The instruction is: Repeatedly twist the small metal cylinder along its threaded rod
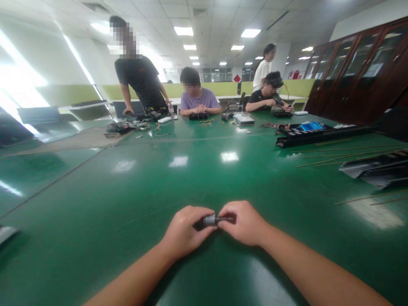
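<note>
Low in the middle of the head view, my left hand (185, 231) is closed around a small grey metal cylinder (209, 220), thumb below and fingers above. A thin dark rod (227, 219) with a ridged, screw-like surface sticks out of the cylinder's right end. My right hand (247, 223) pinches this rod close to the cylinder, and its fingertips nearly meet those of my left hand. The piece is held roughly level, just over the green table (178, 187). The cylinder's left end is partly hidden in my left palm.
Black metal channels (379, 168) and thin brass-coloured rods (331, 157) lie at the right. Farther back are a long black tray (318, 135), small brass pieces (205, 122) and a heap of cables (127, 125). Several people are at the far side.
</note>
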{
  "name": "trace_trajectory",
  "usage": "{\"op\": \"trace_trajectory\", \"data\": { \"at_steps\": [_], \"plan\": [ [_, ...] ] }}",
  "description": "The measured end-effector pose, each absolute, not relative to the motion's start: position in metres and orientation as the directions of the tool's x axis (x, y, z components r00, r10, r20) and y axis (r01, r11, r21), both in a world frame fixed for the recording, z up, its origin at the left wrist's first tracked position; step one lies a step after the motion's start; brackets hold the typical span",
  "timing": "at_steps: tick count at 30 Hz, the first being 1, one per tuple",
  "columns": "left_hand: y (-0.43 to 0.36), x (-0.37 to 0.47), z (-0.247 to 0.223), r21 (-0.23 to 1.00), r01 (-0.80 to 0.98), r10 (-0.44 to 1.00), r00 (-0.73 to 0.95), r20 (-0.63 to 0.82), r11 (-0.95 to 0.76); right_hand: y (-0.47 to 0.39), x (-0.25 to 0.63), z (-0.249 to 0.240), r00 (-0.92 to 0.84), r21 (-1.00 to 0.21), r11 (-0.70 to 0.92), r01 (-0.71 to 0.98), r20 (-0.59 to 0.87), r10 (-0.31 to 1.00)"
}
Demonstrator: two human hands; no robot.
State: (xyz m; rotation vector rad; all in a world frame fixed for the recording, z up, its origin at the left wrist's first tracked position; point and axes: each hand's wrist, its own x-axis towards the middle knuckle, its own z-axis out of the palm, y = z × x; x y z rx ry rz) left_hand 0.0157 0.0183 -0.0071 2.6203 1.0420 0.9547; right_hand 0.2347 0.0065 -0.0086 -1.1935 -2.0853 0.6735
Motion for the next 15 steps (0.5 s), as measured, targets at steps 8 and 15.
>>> {"op": "trace_trajectory", "data": {
  "at_steps": [8,15],
  "plan": [
    [0.0193,0.0163,-0.0057,0.361,0.55,0.652,0.554,0.517,-0.754,0.0071,0.2355,-0.0091,-0.388,-0.689,0.457,0.562,0.269,0.882],
    [0.0193,0.0158,-0.0055,0.352,0.553,0.65,0.557,0.517,-0.755,0.0067,0.2357,-0.0104,-0.384,-0.691,0.46,0.558,0.277,0.881]
  ]
}}
